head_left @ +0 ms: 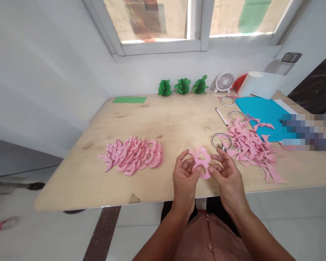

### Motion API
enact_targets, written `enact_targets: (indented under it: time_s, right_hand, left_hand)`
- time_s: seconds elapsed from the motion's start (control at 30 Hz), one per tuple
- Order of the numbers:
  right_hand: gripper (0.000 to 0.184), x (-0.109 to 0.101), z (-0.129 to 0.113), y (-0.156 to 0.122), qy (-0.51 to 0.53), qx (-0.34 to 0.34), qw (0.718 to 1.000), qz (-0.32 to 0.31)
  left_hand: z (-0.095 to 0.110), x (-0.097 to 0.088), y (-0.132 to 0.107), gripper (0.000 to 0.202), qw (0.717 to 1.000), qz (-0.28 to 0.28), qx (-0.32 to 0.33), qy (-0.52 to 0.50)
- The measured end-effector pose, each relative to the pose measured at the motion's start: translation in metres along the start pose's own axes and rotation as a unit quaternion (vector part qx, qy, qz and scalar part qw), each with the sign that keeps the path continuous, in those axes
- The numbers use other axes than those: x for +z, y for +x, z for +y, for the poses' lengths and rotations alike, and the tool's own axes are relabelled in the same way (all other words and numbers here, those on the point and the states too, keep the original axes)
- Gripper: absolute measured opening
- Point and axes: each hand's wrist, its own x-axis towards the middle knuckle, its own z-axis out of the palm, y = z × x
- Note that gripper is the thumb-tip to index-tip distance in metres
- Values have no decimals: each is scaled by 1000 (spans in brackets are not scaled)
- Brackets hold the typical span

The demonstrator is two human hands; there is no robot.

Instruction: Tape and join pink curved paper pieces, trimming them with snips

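A pink paper cut-out [199, 162] with looped, ring-like curves is held up over the table's front edge. My left hand [186, 179] pinches its left side between thumb and fingers. On the other side, my right hand [228, 177] grips the paper with its thumb and fingertips. Just beyond my right fingers lies a silvery ring [212, 140], with a small dark object partly hidden beside it. To the left of my hands, a pile of curved pink cut-outs [137, 156] overlaps on the wood.
Pink paper scraps [250, 143] are heaped on the right, beside blue sheets [268, 108]. A white pen [221, 116] lies behind them. Along the wall stand green paper ornaments [183, 86], a small white fan [224, 82] and a white roll [250, 84]. A green strip [129, 99] lies back left.
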Motion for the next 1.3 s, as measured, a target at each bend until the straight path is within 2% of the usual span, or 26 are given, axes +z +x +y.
enact_targets:
  time_s: [0.33, 0.5, 0.67, 0.93, 1.3]
  right_hand:
    - [54, 1, 1, 2, 5, 17, 1000, 8]
    - [48, -6, -2, 1, -32, -25, 999, 2]
    - [52, -6, -6, -4, -82, -51, 994, -43]
    - [51, -5, -6, -4, -205, -125, 970, -43]
    - [49, -5, -9, -6, -331, -198, 922, -29]
  left_hand:
    - [0, 3, 2, 56, 1000, 17, 21, 12]
    - [0, 1, 6, 52, 996, 9, 72, 58]
    - [-4, 0, 6, 49, 989, -14, 106, 99]
    - [-1, -1, 2, 52, 983, -27, 118, 135]
    - [1, 0, 3, 56, 987, -38, 102, 116]
